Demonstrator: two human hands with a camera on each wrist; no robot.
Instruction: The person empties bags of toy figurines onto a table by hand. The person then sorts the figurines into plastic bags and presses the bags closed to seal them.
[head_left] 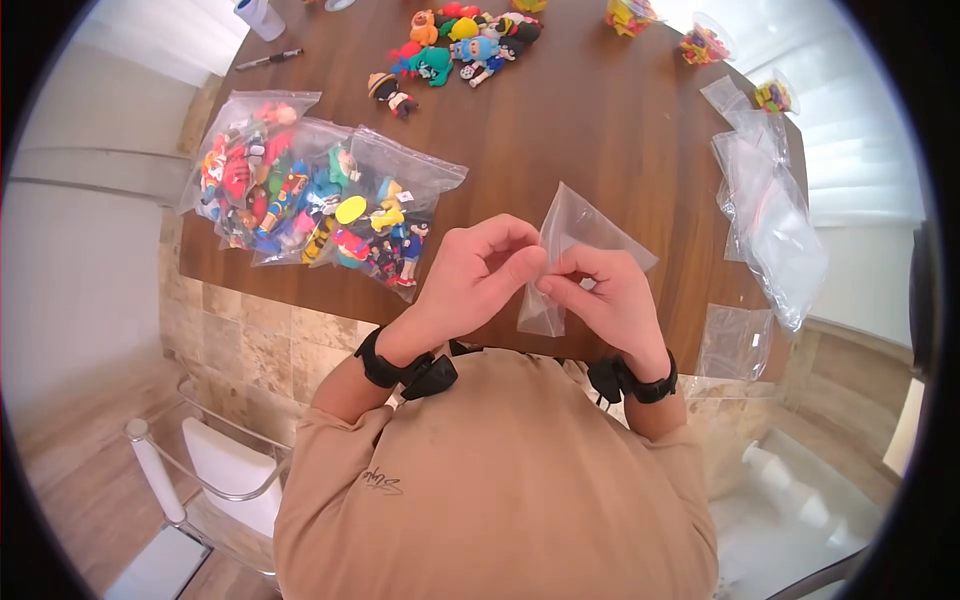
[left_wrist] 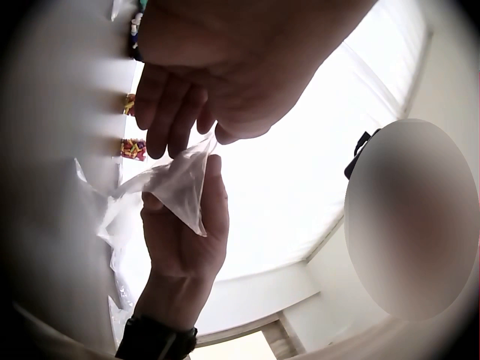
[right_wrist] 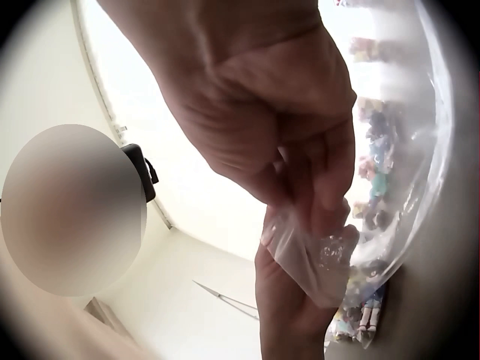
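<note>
Clear bag: Plastic [head_left: 587,225] creased and tilted above the wooden table [head_left: 560,130], held at its edge between two hands.
Left hand: Thumb and fingers [head_left: 478,275] pinch one side.
Right hand: A matching pinch [head_left: 605,295] close beside it.
Bag edge: Apparently being worked apart; that calls for a light, even pull from both pinches.
Filled bags: Figurines packed in plastic [head_left: 425,165], left of the grip.
Loose figurines: A bright heap [head_left: 435,65] beyond the grip.
Flat bags: Layered [head_left: 765,215], right of it.
</note>
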